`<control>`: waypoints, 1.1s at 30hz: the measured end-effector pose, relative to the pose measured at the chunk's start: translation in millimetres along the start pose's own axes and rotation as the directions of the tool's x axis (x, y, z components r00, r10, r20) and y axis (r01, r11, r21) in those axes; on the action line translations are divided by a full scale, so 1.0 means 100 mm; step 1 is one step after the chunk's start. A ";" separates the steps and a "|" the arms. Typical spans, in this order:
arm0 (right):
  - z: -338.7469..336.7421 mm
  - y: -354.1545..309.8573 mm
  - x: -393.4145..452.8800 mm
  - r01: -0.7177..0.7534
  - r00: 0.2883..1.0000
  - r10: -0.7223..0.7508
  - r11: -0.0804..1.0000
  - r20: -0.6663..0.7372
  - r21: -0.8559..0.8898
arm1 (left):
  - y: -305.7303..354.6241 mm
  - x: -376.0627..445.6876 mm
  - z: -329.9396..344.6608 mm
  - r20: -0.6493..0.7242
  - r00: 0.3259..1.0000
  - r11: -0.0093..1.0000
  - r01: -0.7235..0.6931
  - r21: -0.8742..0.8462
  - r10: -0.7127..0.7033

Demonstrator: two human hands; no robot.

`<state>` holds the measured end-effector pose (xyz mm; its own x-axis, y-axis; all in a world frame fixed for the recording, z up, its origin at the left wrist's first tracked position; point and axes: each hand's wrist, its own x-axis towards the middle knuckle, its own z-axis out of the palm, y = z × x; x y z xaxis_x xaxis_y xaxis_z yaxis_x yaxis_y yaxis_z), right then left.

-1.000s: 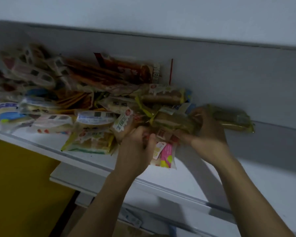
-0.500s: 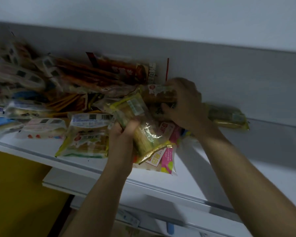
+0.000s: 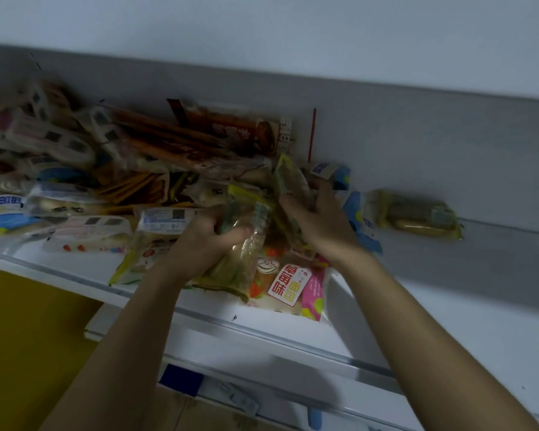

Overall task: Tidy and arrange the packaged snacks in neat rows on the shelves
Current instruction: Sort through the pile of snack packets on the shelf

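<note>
left hand [image 3: 199, 241] | clear yellow-edged packet [image 3: 246, 244] is being gripped | right hand [image 3: 318, 225] | second yellow packet [image 3: 288, 178] is being grasped | white shelf [image 3: 75, 269] | both are being held above it

two bare forearms, no sleeves, left hand [image 3: 206, 241], right hand [image 3: 321, 225], no rings

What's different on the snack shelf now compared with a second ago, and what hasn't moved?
The left hand has lifted a clear yellow-edged packet out of the pile and now grips it upright. The right hand left the packets at the right, reached toward the back wall, then came back and now holds a second yellow packet beside the first. The lone packet at right and the pink-labelled packet at the shelf edge stayed put.
</note>
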<state>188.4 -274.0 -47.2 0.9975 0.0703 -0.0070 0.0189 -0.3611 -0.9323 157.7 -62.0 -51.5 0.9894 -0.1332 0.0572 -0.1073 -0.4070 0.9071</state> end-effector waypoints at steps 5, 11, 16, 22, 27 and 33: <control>0.10 0.11 0.00 -0.099 0.993 0.111 0.963 -0.031 0.252 | -0.08 0.12 0.00 0.179 0.980 0.995 0.083 0.050 -0.090; 0.10 -0.01 -0.15 -0.139 0.978 0.204 0.800 -0.047 0.584 | 0.10 0.12 0.10 0.026 0.998 0.998 -0.056 0.032 0.055; -0.38 -0.19 -0.27 0.098 0.974 0.052 0.781 -0.220 0.617 | 0.51 0.13 0.55 -0.118 0.989 0.931 -0.124 -0.342 0.088; -1.35 0.28 -0.58 0.082 0.961 0.050 0.888 -0.273 0.453 | 0.97 0.28 1.66 0.003 0.999 0.799 0.038 -0.600 -0.046; -1.94 0.94 -0.67 -0.241 0.895 0.259 0.966 -0.362 0.095 | 0.93 0.45 2.67 0.095 0.987 0.826 0.162 -0.540 -0.131; -2.20 1.19 -0.66 -0.317 0.885 0.180 0.909 -0.430 -0.271 | 1.02 0.60 3.10 -0.076 0.996 0.990 0.046 -0.132 -0.056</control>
<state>140.3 -526.2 -78.2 0.9151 -0.4029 -0.0182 -0.2802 -0.6028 -0.7471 176.2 -391.1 -85.1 0.9984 -0.0415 0.0378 -0.0482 -0.2896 0.9559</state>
